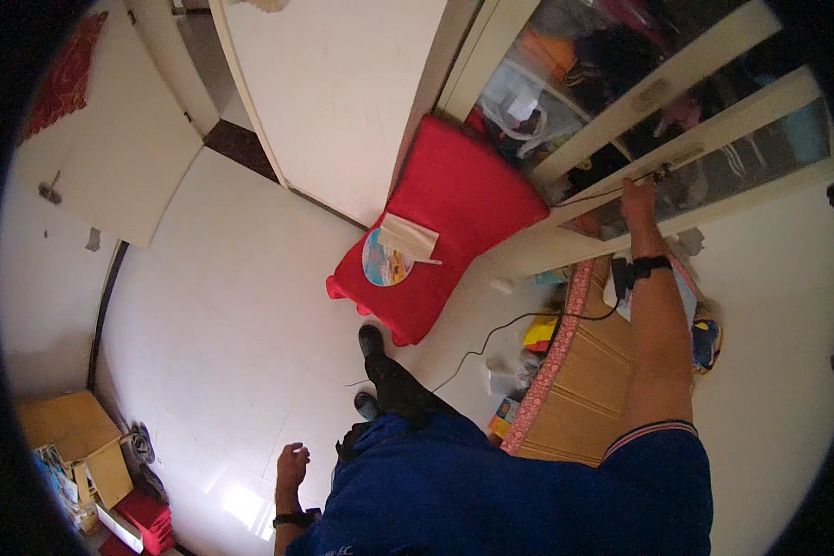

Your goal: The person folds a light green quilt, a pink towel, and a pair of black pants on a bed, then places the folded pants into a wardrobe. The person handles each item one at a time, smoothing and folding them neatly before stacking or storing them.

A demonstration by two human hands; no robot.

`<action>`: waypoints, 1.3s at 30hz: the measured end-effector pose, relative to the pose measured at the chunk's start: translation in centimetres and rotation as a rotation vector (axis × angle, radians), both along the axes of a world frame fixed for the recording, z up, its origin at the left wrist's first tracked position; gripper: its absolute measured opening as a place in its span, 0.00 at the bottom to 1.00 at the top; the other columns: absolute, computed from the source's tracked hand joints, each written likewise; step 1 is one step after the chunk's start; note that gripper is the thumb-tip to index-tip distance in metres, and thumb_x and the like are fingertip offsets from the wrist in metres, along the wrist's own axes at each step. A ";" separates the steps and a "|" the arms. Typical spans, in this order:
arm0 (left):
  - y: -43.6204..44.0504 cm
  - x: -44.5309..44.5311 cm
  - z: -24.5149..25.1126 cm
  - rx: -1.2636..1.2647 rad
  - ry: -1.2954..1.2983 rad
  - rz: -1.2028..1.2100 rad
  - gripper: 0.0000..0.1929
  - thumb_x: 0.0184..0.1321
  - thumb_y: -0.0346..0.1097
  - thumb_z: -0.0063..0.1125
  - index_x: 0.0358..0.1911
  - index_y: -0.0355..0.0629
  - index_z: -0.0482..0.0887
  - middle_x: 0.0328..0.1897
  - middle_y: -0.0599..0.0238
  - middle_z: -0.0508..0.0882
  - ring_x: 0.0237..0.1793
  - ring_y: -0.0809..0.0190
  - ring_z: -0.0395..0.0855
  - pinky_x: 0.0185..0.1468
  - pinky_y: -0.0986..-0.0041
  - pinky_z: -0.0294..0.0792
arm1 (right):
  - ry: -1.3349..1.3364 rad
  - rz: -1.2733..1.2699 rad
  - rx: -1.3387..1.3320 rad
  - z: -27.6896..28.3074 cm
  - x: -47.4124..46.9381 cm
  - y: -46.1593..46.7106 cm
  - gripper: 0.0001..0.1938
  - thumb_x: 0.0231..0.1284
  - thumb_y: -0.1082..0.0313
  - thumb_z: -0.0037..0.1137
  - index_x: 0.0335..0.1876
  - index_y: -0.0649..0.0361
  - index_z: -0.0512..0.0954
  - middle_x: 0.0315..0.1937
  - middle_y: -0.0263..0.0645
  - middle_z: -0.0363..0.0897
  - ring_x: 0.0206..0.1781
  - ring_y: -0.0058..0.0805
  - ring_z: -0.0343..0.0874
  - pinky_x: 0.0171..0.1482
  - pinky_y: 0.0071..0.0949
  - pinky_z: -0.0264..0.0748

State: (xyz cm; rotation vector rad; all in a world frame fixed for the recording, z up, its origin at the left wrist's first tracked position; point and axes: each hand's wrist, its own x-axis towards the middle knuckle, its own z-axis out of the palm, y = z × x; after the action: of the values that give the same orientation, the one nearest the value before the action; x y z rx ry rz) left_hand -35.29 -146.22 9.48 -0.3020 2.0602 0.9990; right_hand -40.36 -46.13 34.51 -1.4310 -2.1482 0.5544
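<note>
My right hand [638, 198] is raised at the upper right, its fingers at the edge of a cream-framed cabinet door [615, 182], beside a small dark latch or lock [661, 174]. How firmly the fingers grip cannot be told. Bags and cloth items show through the cabinet's glass. My left hand [294, 463] hangs low over the floor at the lower left, fingers loosely curled and apart, holding nothing. A red cloth [472, 187] covers a low piece of furniture in front of me; a round printed fan or disc [387, 258] and a beige folded item [410, 238] lie on it.
A shelf with a wooden-patterned top and pink floral edging [549, 365] stands at my right, with packets below. A black cable [500, 326] runs across the floor. Cardboard boxes [69, 424] stand at the lower left. A cream door [326, 90] is ahead.
</note>
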 end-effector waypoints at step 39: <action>-2.5 -42.9 11.8 -0.060 0.381 0.087 0.16 0.68 0.40 0.60 0.55 0.41 0.81 0.37 0.55 0.90 0.41 0.56 0.90 0.48 0.65 0.79 | -0.406 0.569 0.295 4.5 -17.8 -10.3 0.13 0.78 0.60 0.47 0.49 0.64 0.74 0.40 0.42 0.77 0.34 0.32 0.74 0.46 0.26 0.65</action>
State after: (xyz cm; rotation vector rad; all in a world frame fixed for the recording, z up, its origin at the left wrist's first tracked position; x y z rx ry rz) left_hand -78.18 -148.75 21.25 -0.2479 2.4418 1.1156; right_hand -58.15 -56.45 39.06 -0.8107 -2.8385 0.1203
